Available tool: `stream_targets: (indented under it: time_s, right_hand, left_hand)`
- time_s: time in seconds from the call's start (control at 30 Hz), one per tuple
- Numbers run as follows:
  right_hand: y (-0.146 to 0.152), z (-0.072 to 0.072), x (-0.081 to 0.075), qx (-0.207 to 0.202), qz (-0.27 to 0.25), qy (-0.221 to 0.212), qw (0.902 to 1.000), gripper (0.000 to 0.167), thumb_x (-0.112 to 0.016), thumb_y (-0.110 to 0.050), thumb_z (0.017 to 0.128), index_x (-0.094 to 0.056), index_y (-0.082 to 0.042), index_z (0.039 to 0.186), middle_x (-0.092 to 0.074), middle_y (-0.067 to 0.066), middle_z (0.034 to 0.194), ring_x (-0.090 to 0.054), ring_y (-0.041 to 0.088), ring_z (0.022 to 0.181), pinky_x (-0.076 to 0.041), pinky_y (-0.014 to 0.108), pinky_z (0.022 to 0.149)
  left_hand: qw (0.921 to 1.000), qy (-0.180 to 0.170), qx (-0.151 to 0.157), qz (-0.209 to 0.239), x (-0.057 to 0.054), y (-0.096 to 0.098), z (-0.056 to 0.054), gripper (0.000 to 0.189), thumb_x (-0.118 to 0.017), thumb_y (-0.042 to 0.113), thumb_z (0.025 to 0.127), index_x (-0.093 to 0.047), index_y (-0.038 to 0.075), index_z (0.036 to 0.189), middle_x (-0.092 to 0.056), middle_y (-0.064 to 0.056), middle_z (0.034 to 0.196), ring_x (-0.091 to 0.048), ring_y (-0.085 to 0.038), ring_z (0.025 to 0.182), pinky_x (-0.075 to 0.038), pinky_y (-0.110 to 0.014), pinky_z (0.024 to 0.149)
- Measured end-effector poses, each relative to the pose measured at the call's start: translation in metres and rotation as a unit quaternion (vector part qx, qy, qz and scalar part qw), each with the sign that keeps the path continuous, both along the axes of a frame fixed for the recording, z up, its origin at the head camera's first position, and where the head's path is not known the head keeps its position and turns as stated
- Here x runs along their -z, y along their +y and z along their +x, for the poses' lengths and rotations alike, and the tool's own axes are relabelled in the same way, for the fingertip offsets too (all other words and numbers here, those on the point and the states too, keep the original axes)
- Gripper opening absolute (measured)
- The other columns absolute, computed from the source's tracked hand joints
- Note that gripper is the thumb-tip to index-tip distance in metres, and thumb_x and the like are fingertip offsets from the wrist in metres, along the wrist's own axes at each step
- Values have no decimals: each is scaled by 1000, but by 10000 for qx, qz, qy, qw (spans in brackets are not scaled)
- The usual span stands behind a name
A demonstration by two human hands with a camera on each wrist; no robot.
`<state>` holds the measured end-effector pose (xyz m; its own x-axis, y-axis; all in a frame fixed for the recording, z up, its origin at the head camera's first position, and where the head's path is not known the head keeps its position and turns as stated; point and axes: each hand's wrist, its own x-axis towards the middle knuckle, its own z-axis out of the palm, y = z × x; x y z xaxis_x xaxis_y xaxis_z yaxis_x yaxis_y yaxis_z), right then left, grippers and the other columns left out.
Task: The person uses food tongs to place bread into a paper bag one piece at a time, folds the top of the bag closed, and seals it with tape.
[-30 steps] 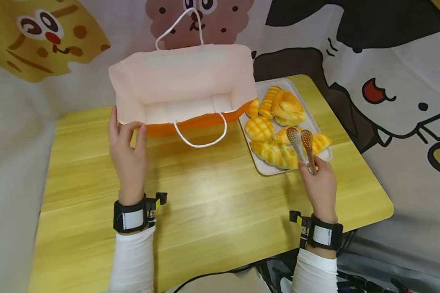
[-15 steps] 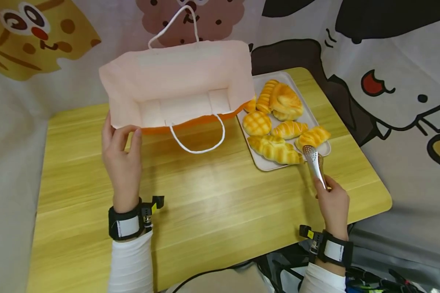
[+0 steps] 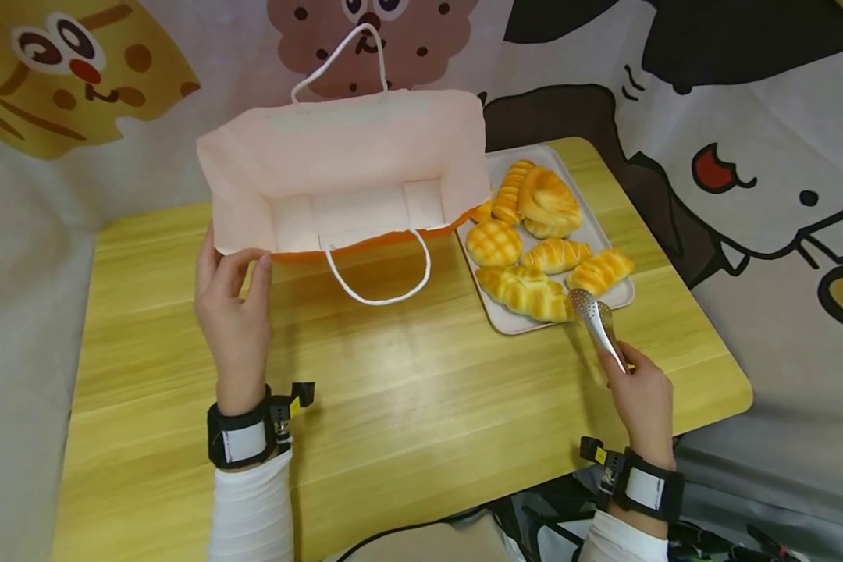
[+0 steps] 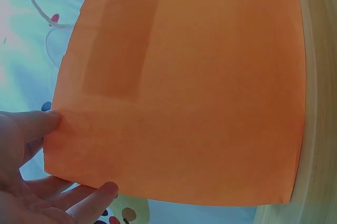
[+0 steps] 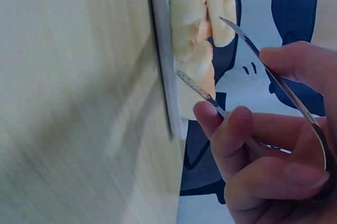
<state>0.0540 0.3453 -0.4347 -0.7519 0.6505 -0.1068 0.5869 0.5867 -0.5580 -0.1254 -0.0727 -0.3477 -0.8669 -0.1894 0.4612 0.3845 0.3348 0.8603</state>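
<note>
A paper bag (image 3: 351,172), orange outside and pale inside, stands with its mouth toward me and its white rope handles hanging loose. My left hand (image 3: 237,312) holds its near left corner; in the left wrist view the thumb and fingers (image 4: 95,203) lie at the edge of the orange side (image 4: 200,98). My right hand (image 3: 642,394) grips metal serving tongs (image 3: 597,324) with perforated tips. The right wrist view shows the tongs' arms (image 5: 295,100) spread apart, nothing between the tips. They hang beside a long braided bread (image 3: 523,293) and a small ridged bread (image 3: 599,271).
A pale tray (image 3: 513,324) with several breads stands at the right of the wooden table (image 3: 407,406). The bag's right side covers part of it. A cartoon-printed cloth (image 3: 766,211) hangs behind the table.
My right hand has drawn the tongs back toward me and to the right, from over the breads to the tray's near edge. My left hand stays on the bag.
</note>
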Motion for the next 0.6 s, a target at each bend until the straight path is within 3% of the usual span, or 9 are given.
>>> stream_targets:
  time_s: [0.17,0.37,0.6]
  right_hand:
    - [3,-2,-3,-325,-86,-218,9992,66,-43,-56,86,-48,-7,129,-61,18,99,-57,16,65,-40,27,46]
    - [16,-10,0,-946,-241,-465,9941,69,-39,-59,85,-44,-8,132,-56,19,108,-53,26,80,-38,29,53]
    - [23,-16,7,-963,-661,-414,9923,65,-44,-59,84,-48,-13,130,-59,14,102,-52,25,78,-40,28,53]
  left_hand:
    - [10000,13,33,2,0,-1,1,17,-62,5,81,-63,-9,91,-39,2,135,-42,-19,118,-40,-29,92]
    - [9999,-4,-16,-155,-1,-1,2,17,-62,5,81,-63,-8,91,-39,2,135,-42,-18,117,-41,-28,92]
    - [9998,10,-21,-219,0,-1,3,16,-62,5,82,-63,-8,91,-39,2,136,-43,-19,117,-41,-28,91]
